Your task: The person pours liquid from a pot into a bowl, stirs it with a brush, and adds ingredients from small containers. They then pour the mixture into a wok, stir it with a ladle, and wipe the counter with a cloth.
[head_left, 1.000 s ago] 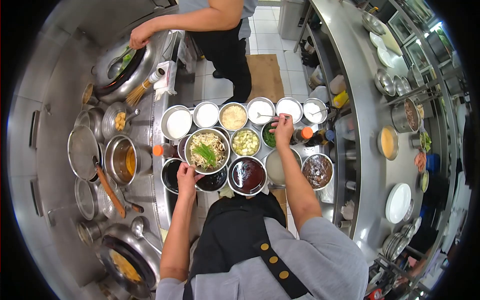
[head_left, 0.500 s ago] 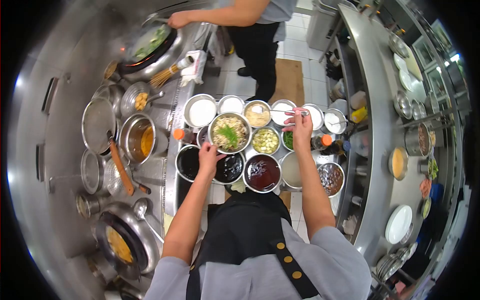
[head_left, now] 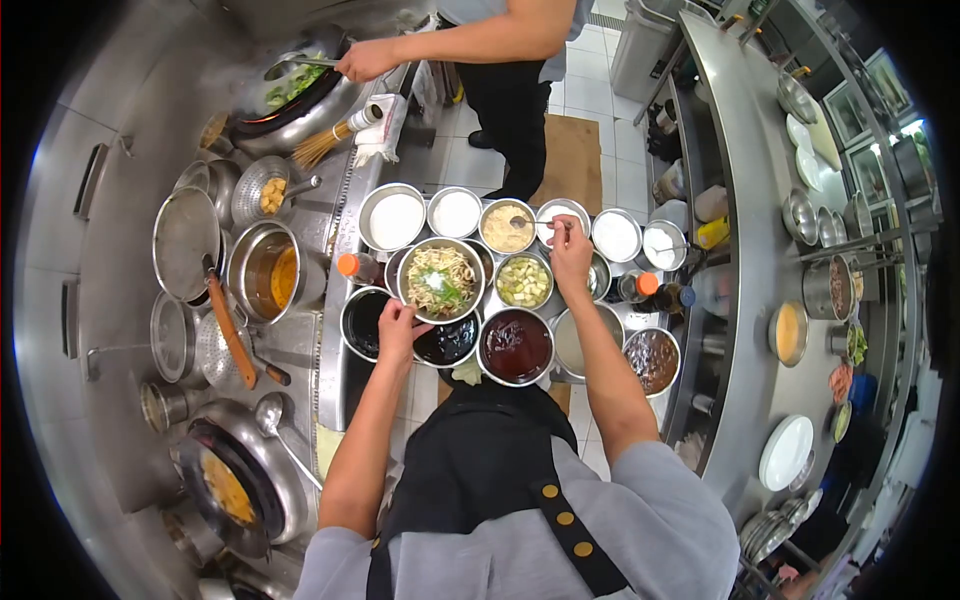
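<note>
My left hand grips the near rim of a steel bowl. Pale shredded strips, chopped greens and a small heap of white powder lie in that bowl. My right hand is closed round the handle of a spoon. The spoon's tip lies at a tin of beige granules; whether it digs in is hard to tell. White seasoning fills the neighbouring tin, partly behind my fingers. Just right of the bowl stands a tin of pale green diced pieces. Dark red sauce stands nearer to me.
Orange-capped bottles flank the tins. To the left are a pot with orange liquid, strainers and a wok. A co-worker's hand holds a ladle in another wok. A steel counter runs along the right.
White powder that was on the spoon now lies on the greens in the bowl. The spoon's tip is down at the beige granules, and my right hand has shifted slightly left.
</note>
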A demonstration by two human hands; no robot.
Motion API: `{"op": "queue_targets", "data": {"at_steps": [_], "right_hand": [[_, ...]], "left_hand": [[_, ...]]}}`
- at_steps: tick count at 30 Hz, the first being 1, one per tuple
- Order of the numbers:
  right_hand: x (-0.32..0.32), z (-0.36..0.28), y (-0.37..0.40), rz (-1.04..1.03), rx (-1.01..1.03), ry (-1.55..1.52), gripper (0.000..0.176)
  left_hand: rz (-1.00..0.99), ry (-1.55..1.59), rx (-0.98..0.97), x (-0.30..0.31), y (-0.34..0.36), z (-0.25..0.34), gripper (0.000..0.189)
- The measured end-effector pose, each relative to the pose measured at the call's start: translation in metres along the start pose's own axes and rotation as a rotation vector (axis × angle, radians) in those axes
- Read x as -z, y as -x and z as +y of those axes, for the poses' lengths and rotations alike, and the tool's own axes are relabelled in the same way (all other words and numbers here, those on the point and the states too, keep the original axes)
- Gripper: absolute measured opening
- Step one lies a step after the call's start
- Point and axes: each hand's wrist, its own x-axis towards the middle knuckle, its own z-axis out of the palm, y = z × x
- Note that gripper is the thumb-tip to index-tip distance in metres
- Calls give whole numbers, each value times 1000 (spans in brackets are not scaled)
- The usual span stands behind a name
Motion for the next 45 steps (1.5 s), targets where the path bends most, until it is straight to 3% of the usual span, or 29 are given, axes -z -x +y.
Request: {"op": "queue_targets", "data": {"at_steps": [4,7,10,14,16,18,22,24,27,33,39,43,45], "right_hand": [[0,0,0,37,183,194,13],[-4,1,5,-69,133,288,12],[-13,0,10,-148,65,208,13],[-15,-1,-5,-58,183,212,12],[-13,4,-7,-108,166,251,13],[-15,11,-8,-162,282,252,16],[-3,-2,-11,-63,150,236,13],[-3,1,-12,-61,183,293,14],[-13,7,-7,-171,-10,175,16],[-7,0,-8,-126,115,317,14],[-13,19,-12,-48,243,212,13],[-12,8,-7,-205,82,184,13],[-12,10,-5,-220,107,211,12]], "left_hand": [[2,-32,-23,16,8,0,14],[39,9,-35,19,14,1,15],[32,-20,-18,21,16,2,15],[18,11,-40,19,19,2,15],[7,5,-45,17,18,2,15],[1,3,-47,17,16,3,16],[-13,17,-54,19,15,0,16],[11,-28,-51,16,13,1,16],[13,-25,-45,12,15,6,16],[22,3,-48,8,16,7,17],[23,2,-39,10,20,8,16],[19,-12,-42,10,19,8,16],[12,-6,-41,10,20,10,15]]}}
